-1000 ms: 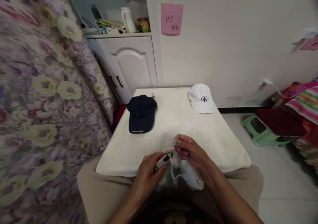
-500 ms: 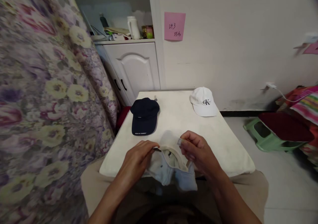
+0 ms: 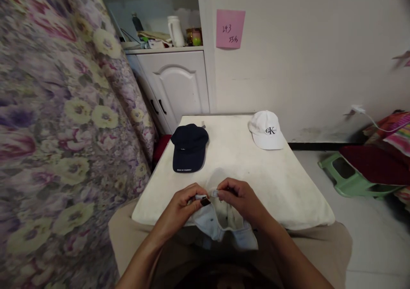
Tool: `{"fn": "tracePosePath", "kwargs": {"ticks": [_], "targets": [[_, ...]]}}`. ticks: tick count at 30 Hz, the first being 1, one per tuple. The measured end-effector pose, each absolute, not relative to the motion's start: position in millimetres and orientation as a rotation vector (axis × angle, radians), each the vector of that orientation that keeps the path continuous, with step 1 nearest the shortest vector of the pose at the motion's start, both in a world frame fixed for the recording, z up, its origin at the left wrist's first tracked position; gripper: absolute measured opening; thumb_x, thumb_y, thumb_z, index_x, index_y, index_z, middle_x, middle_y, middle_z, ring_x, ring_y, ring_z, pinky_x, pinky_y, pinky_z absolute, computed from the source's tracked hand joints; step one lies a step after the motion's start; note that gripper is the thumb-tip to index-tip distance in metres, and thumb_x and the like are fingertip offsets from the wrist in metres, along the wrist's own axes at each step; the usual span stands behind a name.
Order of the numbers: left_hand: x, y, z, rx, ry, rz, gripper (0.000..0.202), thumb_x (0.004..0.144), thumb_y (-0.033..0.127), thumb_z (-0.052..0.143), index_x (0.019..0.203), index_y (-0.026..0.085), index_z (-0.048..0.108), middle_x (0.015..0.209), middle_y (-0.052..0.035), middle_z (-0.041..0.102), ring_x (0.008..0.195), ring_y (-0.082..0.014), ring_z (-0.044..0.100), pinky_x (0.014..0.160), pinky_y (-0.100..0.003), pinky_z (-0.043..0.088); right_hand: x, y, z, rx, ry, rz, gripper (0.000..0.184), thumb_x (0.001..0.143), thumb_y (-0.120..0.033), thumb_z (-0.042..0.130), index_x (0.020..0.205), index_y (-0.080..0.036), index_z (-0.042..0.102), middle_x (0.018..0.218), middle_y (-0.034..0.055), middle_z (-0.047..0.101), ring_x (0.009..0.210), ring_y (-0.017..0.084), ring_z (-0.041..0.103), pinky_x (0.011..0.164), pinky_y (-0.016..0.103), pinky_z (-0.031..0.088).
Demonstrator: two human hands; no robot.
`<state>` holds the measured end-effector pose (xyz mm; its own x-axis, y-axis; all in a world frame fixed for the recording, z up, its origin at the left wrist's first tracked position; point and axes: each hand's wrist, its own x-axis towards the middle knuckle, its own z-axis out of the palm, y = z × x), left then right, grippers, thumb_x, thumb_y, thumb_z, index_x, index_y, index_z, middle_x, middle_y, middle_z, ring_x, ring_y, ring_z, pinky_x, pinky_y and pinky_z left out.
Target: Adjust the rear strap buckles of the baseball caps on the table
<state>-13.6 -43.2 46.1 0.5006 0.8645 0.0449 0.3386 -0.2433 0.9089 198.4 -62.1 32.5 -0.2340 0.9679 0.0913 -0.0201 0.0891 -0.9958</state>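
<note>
Pale cap (image 3: 206, 224) between the two hands at the near edge of the cream-covered table (image 3: 237, 152), its open underside turned upward and its body hanging below the fingertips, over the lap. The left hand (image 3: 182, 205) is closed in a pinch on the band at one side, and the right hand (image 3: 241, 198) pinches a strap end (image 3: 215, 193) just beside it; whether the two gripped parts touch cannot be told. Beyond lie a navy cap (image 3: 190, 145), left, and a white cap (image 3: 265, 131), right.
</note>
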Motion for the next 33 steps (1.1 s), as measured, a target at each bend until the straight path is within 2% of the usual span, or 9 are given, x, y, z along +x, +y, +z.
{"fn": "tracePosePath", "kwargs": {"ticks": [14, 24, 33], "targets": [[-12.6, -44.6, 46.1, 1.793, 0.952, 0.746, 0.02, 0.091, 0.032, 0.061, 0.091, 0.016, 0.073, 0.086, -0.0048, 0.061, 0.084, -0.02, 0.058, 0.074, -0.028, 0.042, 193.3, -63.4, 33.6, -1.052, -1.529, 1.244, 0.01, 0.086, -0.025, 0.064, 0.079, -0.019, 0.068, 0.073, -0.0003, 0.064, 0.07, 0.015, 0.055, 0.066, 0.027, 0.041], [-11.7, -44.2, 44.7, 1.821, 0.954, 0.732, 0.022, 0.093, 0.032, 0.058, 0.094, 0.017, 0.074, 0.086, -0.0048, 0.062, 0.085, -0.0198, 0.058, 0.074, -0.027, 0.042, 197.3, -61.7, 32.7, -1.051, -1.576, 1.251, 0.01, 0.087, -0.026, 0.065, 0.079, -0.02, 0.068, 0.073, -0.0005, 0.064, 0.07, 0.015, 0.055, 0.066, 0.028, 0.04], [-11.0, -45.2, 42.7, 1.86, 1.0, 0.723, 0.024, 0.094, 0.035, 0.056, 0.089, 0.017, 0.071, 0.086, -0.0046, 0.062, 0.085, -0.0201, 0.058, 0.074, -0.027, 0.043, 200.7, -60.9, 30.3, -1.031, -1.578, 1.29, 0.013, 0.087, -0.029, 0.065, 0.078, -0.02, 0.067, 0.072, -0.0007, 0.062, 0.07, 0.015, 0.054, 0.065, 0.027, 0.04]]}}
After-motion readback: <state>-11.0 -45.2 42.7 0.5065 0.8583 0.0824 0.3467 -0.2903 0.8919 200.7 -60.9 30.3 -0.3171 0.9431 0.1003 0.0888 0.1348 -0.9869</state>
